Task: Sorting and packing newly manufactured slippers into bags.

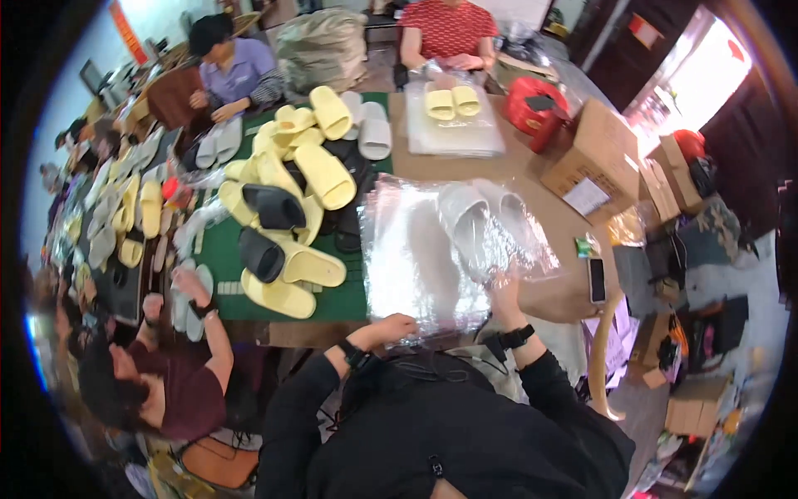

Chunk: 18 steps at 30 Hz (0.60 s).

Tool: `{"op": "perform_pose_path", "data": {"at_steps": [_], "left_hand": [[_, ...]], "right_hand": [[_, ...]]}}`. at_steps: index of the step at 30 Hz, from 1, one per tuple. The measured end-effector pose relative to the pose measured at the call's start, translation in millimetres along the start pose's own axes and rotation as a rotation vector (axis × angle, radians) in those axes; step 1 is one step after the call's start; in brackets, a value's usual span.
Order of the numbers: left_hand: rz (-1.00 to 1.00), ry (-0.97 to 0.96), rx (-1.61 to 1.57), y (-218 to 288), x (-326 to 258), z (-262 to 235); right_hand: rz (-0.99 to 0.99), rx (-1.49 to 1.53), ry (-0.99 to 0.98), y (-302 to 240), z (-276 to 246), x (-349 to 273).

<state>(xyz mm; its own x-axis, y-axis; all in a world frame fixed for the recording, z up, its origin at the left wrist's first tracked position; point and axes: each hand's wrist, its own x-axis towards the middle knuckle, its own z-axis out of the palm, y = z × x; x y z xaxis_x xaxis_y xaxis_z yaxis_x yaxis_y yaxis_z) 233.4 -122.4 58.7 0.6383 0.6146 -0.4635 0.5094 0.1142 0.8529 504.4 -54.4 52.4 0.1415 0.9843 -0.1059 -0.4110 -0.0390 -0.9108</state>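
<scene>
A pair of light grey slippers lies inside a clear plastic bag, toes at the far end. The bag rests on a stack of shiny clear bags at the table's near side. At the near end of the slippers, my right hand is closed on the bag's edge; its fingertips are partly hidden by glare. My left hand has its fingers bent and pressed together on the near edge of the bag stack, holding the plastic there.
Left of the bags, yellow slippers and black ones are heaped on a green mat. A phone and carton stand to the right. Across the table sits a person in red; another in maroon works at left.
</scene>
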Motion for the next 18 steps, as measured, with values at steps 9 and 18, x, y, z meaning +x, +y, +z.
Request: {"op": "perform_pose_path", "data": {"at_steps": [9, 18], "left_hand": [[-0.127, -0.221, 0.223, -86.5, -12.0, 39.2], [-0.403, -0.220, -0.298, -119.2, -49.0, 49.1]], "right_hand": [[0.147, 0.452, 0.258, -31.6, -54.6, 44.8], [0.588, 0.438, 0.619, 41.2, -0.5, -40.0]]}}
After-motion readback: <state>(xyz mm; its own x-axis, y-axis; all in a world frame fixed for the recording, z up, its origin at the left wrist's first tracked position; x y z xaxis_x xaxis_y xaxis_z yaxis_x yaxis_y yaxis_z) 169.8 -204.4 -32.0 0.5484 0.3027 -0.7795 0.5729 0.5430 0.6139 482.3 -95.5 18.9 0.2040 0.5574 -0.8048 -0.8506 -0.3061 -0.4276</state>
